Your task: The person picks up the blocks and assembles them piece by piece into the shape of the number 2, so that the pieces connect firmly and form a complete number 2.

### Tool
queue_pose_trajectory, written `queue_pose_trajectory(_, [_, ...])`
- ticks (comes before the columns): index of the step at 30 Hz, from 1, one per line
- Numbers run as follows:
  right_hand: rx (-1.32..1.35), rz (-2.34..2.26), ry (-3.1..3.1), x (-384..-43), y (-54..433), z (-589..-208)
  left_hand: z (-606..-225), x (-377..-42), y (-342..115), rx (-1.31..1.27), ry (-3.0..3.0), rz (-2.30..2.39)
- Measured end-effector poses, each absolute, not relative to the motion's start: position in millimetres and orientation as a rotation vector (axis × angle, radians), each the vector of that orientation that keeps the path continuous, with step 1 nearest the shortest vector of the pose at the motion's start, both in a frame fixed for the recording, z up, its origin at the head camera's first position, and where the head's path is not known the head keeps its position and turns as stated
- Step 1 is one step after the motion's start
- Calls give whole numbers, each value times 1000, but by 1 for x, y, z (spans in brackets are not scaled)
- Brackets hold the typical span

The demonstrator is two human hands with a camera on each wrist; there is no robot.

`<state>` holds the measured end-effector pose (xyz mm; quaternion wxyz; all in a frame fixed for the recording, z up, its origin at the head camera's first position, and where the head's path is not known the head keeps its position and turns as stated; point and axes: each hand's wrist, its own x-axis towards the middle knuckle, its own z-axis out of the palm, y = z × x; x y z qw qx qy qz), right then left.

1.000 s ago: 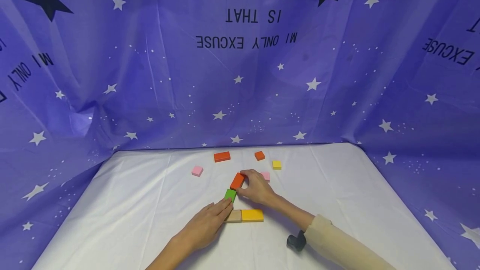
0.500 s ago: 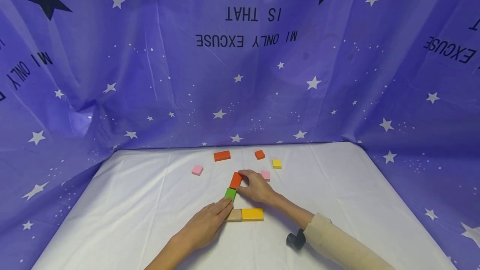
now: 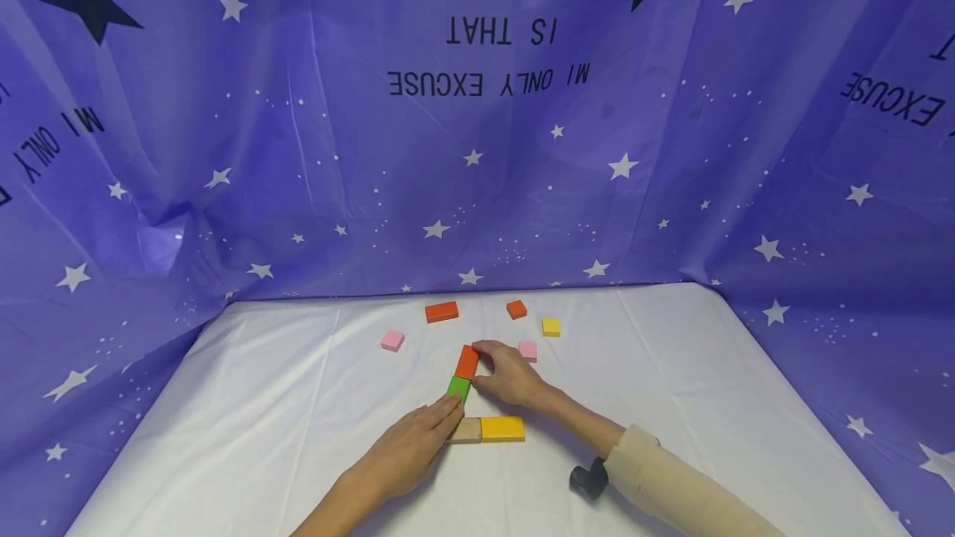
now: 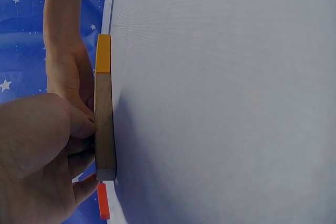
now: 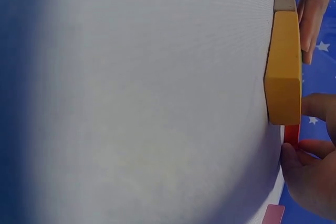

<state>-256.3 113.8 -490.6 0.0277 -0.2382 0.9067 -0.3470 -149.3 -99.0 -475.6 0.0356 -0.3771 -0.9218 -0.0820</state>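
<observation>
An orange-red block (image 3: 467, 361) lies slanted on the white table, its near end meeting a green block (image 3: 458, 389). My right hand (image 3: 509, 373) holds the orange-red block from its right side, index finger by the far end and thumb by the near end. With fairly straight fingers, my left hand (image 3: 410, 444) rests on the green block and hides part of it. A plain wooden block (image 3: 467, 430) lies crosswise in front, its left end covered by that hand. Against its right end sits a yellow-orange block (image 3: 503, 429).
Toward the back lie a long red block (image 3: 442, 312), a small orange-red block (image 3: 516, 310), a small yellow block (image 3: 550, 327) and a pink block (image 3: 392, 341). Another pink block (image 3: 528, 351) is just behind my right hand. A purple star-printed curtain (image 3: 477, 189) hangs behind the table.
My right hand has shifted slightly left with the orange-red block, which has turned a little and now lines up more closely with the green block. The left hand stays in place.
</observation>
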Motion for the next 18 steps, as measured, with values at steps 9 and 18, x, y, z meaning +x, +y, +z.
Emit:
queue_pose_trajectory(9, [-793,-1081,2806,-257,113,-492,-477,-149,-99,-1155,-2829,-258])
queue_pose_trajectory(18, [-865,-1122,2808,-259,115,-493,-478,-150,-99,-1160,-2818,-259])
